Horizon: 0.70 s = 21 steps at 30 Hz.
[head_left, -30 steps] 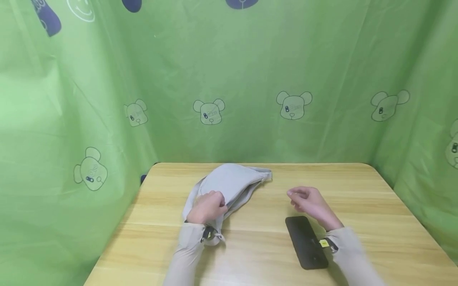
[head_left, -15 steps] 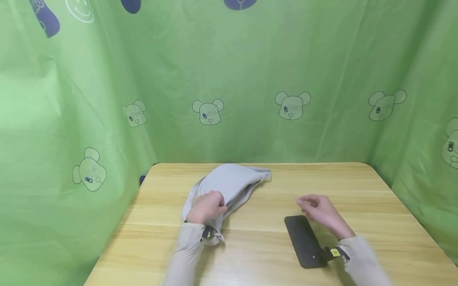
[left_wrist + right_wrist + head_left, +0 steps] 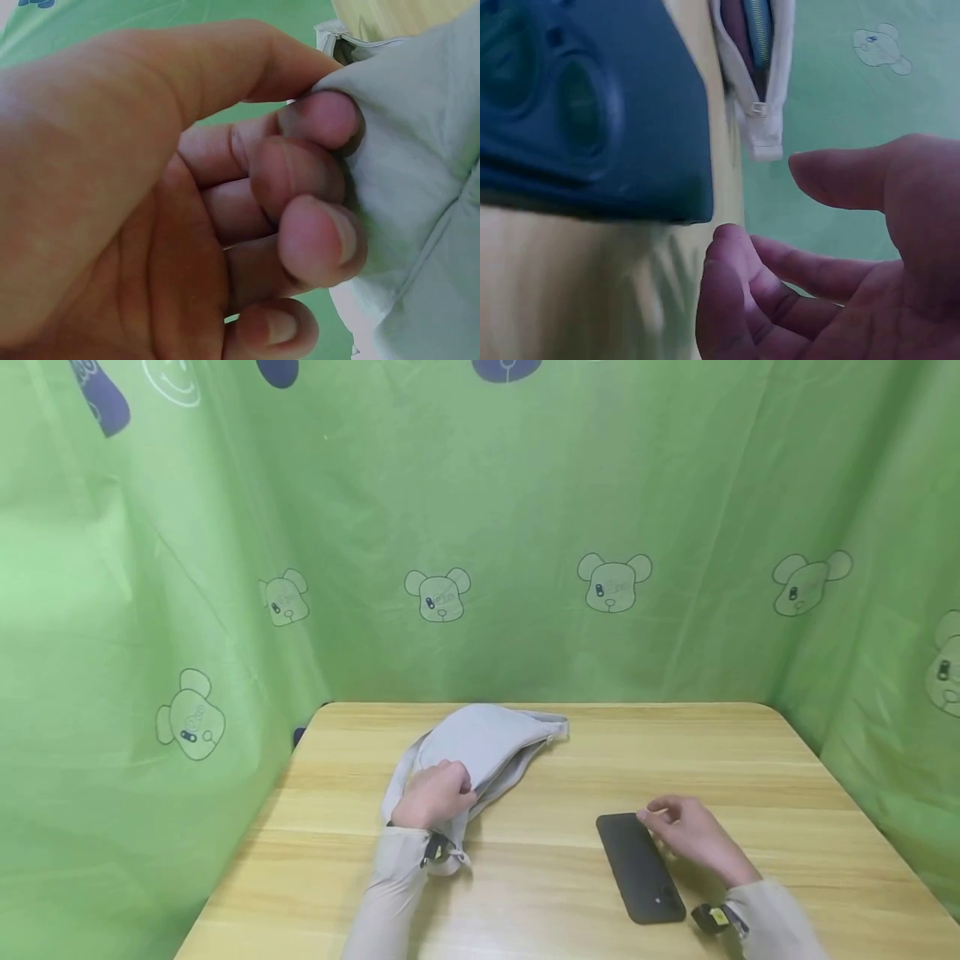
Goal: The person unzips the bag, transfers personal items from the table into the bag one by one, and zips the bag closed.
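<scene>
A grey fabric bag (image 3: pixel 491 742) lies at the back left of the wooden table (image 3: pixel 750 752), its zipper open along the near side. My left hand (image 3: pixel 448 787) grips the bag's near end; in the left wrist view its curled fingers (image 3: pixel 315 187) bunch the grey cloth (image 3: pixel 427 172). A black phone (image 3: pixel 640 866) lies face down at the front right. My right hand (image 3: pixel 662 817) hovers by the phone's far right corner, fingers loosely bent, holding nothing. In the right wrist view the phone's camera end (image 3: pixel 585 105) and the bag's zipper pull (image 3: pixel 756 112) lie just beyond the right hand (image 3: pixel 780 217).
Green curtains with bear prints (image 3: pixel 611 581) hang close behind and on both sides of the table. The bag's strap (image 3: pixel 450 858) trails under my left wrist. A small yellow tag (image 3: pixel 718 917) sits on my right sleeve.
My right hand has moved down and toward me, from above the table's middle to the far right corner of the phone. The left hand and the bag have stayed still.
</scene>
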Motion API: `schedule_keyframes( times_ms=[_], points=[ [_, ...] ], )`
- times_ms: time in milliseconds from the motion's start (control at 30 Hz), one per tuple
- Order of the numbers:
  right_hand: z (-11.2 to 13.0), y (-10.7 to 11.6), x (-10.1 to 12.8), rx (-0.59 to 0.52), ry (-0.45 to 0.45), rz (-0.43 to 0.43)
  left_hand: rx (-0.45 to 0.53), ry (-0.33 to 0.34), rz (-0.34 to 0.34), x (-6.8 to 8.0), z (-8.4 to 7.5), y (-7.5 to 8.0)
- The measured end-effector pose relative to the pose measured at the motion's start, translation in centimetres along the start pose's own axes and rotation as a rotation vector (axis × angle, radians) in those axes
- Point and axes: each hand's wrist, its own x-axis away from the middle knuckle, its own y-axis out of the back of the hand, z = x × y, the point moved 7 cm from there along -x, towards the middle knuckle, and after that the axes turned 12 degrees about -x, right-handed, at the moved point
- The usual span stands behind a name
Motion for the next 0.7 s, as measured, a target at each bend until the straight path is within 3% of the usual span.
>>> schedule_keyframes(
  times_ms=[233,700],
  points=[
    [-0.6,-0.7,0.2,0.157,-0.012,-0.001,0.011,-0.003,0.003,0.0,0.0,-0.2],
    [1.4,-3.0,1.1,0.296,-0.025,-0.009,0.021,-0.009,0.012,0.1,-0.1,-0.1]
  ],
)
